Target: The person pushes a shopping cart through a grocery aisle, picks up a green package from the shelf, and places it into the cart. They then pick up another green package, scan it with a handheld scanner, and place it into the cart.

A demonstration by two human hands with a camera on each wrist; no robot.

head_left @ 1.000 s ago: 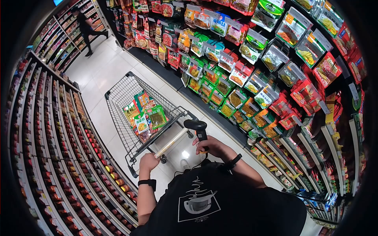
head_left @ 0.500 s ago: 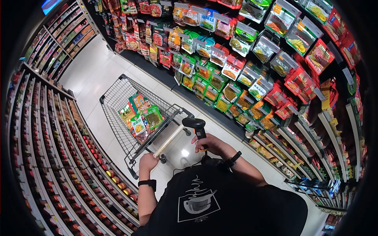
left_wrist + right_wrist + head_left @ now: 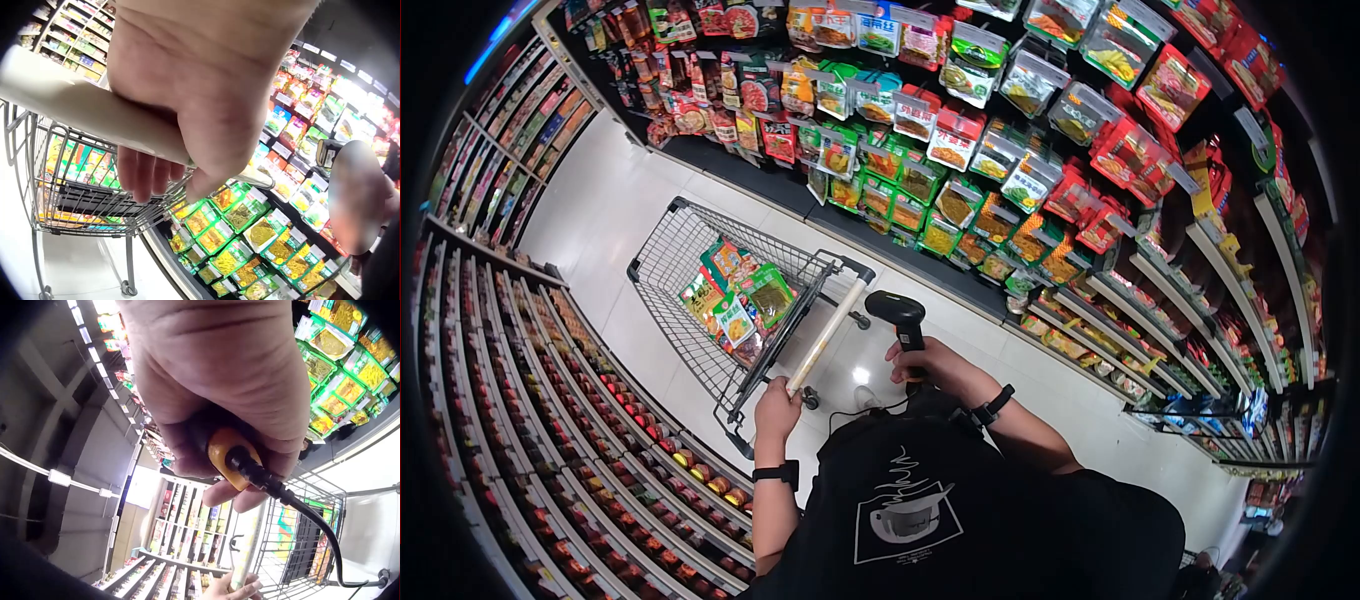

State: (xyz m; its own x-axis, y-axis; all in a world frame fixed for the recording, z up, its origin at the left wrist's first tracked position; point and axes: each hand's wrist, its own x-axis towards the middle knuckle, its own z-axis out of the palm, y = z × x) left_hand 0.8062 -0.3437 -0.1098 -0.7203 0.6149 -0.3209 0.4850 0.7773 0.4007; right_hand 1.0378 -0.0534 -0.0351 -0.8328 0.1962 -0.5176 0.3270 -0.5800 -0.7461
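Observation:
My left hand [image 3: 777, 408] grips the pale handle bar [image 3: 830, 332] of a wire shopping cart [image 3: 776, 348] near its left end. In the left wrist view, the palm lies over the bar with the fingers hanging past its far side. Several food packets, among them a green one [image 3: 769, 293] and a white-and-green one [image 3: 734, 321], lie in the cart. Right of the handle, my right hand [image 3: 941, 366] holds a black barcode scanner [image 3: 896, 308] by its grip, head up. From the scanner's orange butt [image 3: 226, 452] runs a black cable [image 3: 317, 517].
Hanging food packets [image 3: 955, 140] cover the wall display along the right, above a dark base ledge [image 3: 880, 238]. Long shelves of small jars [image 3: 590, 400] curve along the left. More shelving [image 3: 505, 130] stands at the aisle's far end. Pale tiled floor [image 3: 590, 220] runs between.
The head view has turned, so the shelves slide leftward. The cart and its handle have shifted left, widening the gap to the scanner. A walking person at the far end has left view.

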